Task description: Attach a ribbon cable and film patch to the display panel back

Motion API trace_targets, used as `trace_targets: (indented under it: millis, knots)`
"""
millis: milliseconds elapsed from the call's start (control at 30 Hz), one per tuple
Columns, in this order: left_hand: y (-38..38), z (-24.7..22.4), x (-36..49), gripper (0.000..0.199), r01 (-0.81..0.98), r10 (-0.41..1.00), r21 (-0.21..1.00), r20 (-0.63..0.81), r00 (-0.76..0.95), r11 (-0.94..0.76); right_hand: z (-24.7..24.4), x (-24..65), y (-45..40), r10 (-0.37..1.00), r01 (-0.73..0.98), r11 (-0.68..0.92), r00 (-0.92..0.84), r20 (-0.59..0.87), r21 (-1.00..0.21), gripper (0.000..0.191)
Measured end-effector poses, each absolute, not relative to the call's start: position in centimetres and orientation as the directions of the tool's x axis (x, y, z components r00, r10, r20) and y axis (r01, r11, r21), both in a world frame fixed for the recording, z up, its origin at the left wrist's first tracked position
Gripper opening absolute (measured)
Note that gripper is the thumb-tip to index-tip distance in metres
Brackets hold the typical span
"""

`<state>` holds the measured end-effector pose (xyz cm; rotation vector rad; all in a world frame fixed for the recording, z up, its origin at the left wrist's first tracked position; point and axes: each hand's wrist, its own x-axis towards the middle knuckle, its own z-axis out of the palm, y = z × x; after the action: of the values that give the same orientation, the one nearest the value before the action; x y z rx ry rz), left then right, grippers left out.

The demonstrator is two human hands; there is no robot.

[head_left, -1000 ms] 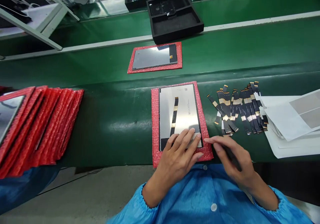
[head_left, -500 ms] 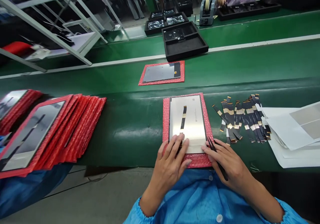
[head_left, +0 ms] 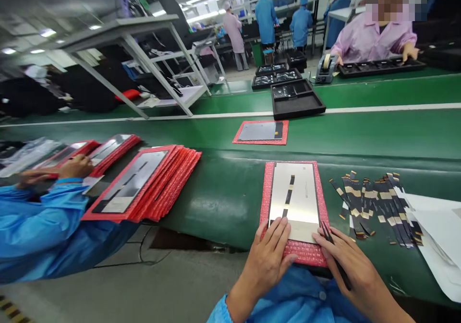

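Note:
A silver display panel lies on a red bubble-wrap pad at the near edge of the green belt, with a black flex cable laid along its middle. My left hand rests flat on the panel's near left corner. My right hand touches the near right corner and holds thin black tweezers between its fingers. A spread of several black and gold flex cables lies just to the right.
White paper sheets lie at the far right. A second panel on a red pad and black trays sit farther up the belt. A fanned stack of red-padded panels is at left, beside a co-worker's blue sleeve. Other workers stand behind.
The view has tilted upward, revealing the room and other workers. Both my hands have settled on the panel's near corners; my right hand moved left from beside the pad onto it.

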<state>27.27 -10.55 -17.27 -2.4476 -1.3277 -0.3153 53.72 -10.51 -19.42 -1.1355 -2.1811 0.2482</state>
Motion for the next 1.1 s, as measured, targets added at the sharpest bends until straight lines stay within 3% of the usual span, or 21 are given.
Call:
trace_targets:
  millis: [167, 333, 467, 567, 700, 833, 967, 1100]
  knots:
    - [-10.2, -16.8, 27.5, 0.053, 0.831, 0.753, -0.266, 0.354, 0.555, -0.488, -20.4, 53.8, -9.9, 0.724, 0.678, 0.646, -0.401, 0.562, -0.349, 0.065]
    - [-10.7, -17.1, 26.6, 0.060, 0.771, 0.720, -0.418, 0.314, 0.618, -0.480, -19.0, 53.2, -9.1, 0.548, 0.648, 0.755, -0.537, 0.642, -0.102, 0.068]
    - [-10.8, -17.4, 26.5, 0.064, 0.765, 0.704, -0.432, 0.333, 0.627, -0.477, -19.0, 53.4, -9.0, 0.449, 0.611, 0.791, -0.618, 0.645, 0.035, 0.068]
    - [-10.6, -17.8, 26.5, 0.062, 0.776, 0.681, -0.398, 0.382, 0.625, -0.489, -19.9, 53.7, -9.2, 0.547, 0.671, 0.740, -0.560, 0.622, -0.046, 0.064]
    - [-10.2, -18.1, 26.5, 0.056, 0.793, 0.671, -0.295, 0.424, 0.608, -0.533, -20.7, 53.6, -9.5, 0.754, 0.775, 0.563, -0.340, 0.562, -0.286, 0.055]
    - [-10.5, -17.2, 26.7, 0.059, 0.802, 0.681, -0.216, 0.433, 0.590, -0.557, -20.5, 53.2, -9.6, 0.824, 0.789, 0.454, -0.195, 0.532, -0.413, 0.057]
    - [-9.7, -15.8, 26.7, 0.049, 0.833, 0.730, -0.053, 0.453, 0.511, -0.550, -20.3, 53.2, -9.6, 0.763, 0.757, 0.561, -0.318, 0.563, -0.333, 0.062]
    - [-4.7, -15.6, 25.9, 0.019, 0.940, 0.820, 0.066, 0.513, 0.256, -0.335, -20.7, 53.4, -9.4, 0.681, 0.737, 0.642, -0.423, 0.597, -0.211, 0.062]
